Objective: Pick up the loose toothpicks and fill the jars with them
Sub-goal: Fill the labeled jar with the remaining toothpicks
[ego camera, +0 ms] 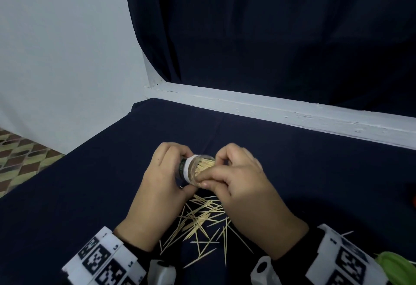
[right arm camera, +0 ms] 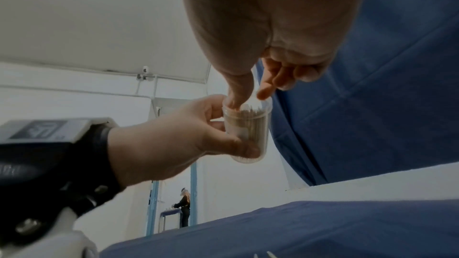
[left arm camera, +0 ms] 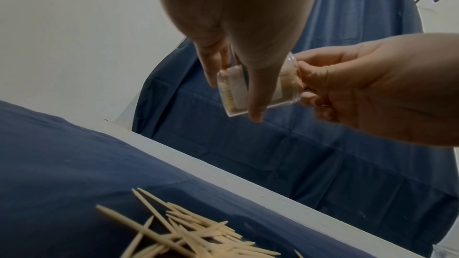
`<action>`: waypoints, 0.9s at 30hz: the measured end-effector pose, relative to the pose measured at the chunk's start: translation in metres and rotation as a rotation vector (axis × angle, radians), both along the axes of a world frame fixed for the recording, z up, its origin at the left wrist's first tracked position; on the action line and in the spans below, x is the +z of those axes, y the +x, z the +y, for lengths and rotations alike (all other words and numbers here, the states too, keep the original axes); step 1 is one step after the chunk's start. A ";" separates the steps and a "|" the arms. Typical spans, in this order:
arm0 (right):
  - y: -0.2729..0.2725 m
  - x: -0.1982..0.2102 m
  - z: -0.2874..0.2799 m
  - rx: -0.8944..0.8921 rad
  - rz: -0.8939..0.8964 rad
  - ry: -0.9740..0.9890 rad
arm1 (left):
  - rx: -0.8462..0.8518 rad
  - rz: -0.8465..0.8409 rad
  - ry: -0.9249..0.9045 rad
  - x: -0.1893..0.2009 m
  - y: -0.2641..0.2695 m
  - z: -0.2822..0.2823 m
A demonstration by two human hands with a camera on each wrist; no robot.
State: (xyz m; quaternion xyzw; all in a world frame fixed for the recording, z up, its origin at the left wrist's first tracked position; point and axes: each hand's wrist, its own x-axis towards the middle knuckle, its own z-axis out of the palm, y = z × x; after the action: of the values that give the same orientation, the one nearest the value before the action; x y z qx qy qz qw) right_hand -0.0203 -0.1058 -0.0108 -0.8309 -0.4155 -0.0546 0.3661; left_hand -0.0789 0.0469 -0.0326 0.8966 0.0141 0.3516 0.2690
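A small clear plastic jar [ego camera: 198,168] with a white label is well filled with toothpicks and lies tilted above the dark blue cloth. My left hand [ego camera: 183,172] grips it round the body, thumb under and fingers over; the left wrist view shows the left hand [left arm camera: 234,97] on the jar [left arm camera: 285,89]. My right hand [ego camera: 213,172] pinches toothpick ends at the jar's mouth. In the right wrist view the right hand [right arm camera: 249,98] has its thumb tip inside the jar [right arm camera: 248,130]. Loose toothpicks [ego camera: 202,221] lie scattered below my hands, also loose toothpicks [left arm camera: 188,236].
A white ledge [ego camera: 270,109] runs behind the table, with a dark curtain [ego camera: 270,36] above it. The table's left edge drops to a patterned floor [ego camera: 20,156]. A red thing [ego camera: 413,203] and a green thing [ego camera: 396,266] show at the right edge.
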 end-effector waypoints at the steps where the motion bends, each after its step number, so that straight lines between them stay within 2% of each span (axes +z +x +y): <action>1: 0.003 0.001 -0.002 -0.023 -0.062 0.000 | 0.006 0.004 0.003 0.000 0.000 0.000; 3: 0.009 0.001 -0.005 -0.072 -0.188 0.033 | 0.013 0.008 0.004 0.000 0.000 -0.001; 9: 0.007 -0.001 -0.003 -0.069 -0.354 0.016 | -0.009 -0.003 -0.005 0.000 0.001 -0.002; 16: 0.012 0.005 -0.013 -0.052 -0.079 0.236 | -0.012 0.021 0.010 -0.003 0.001 0.000; 18: 0.021 0.016 -0.029 -0.123 -0.062 0.194 | -0.018 0.052 0.019 -0.003 0.001 0.000; 19: 0.029 0.022 -0.042 -0.168 -0.029 0.064 | -0.025 0.067 0.022 -0.002 0.002 0.001; 22: 0.057 0.028 -0.086 -0.266 0.142 -0.626 | -0.055 0.094 0.025 -0.002 0.004 -0.001; 24: 0.067 0.020 -0.110 -0.257 0.151 -0.986 | -0.075 0.101 0.024 -0.002 0.007 -0.004; 27: 0.070 0.001 -0.128 -0.261 0.187 -1.255 | -0.086 0.104 0.015 -0.001 0.010 -0.009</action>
State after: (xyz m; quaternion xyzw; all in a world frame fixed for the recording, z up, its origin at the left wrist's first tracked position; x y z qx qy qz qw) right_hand 0.0500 -0.2333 -0.0100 -0.9318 -0.2305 0.2273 -0.1639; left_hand -0.0693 0.0384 -0.0336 0.9153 -0.0132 0.2929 0.2761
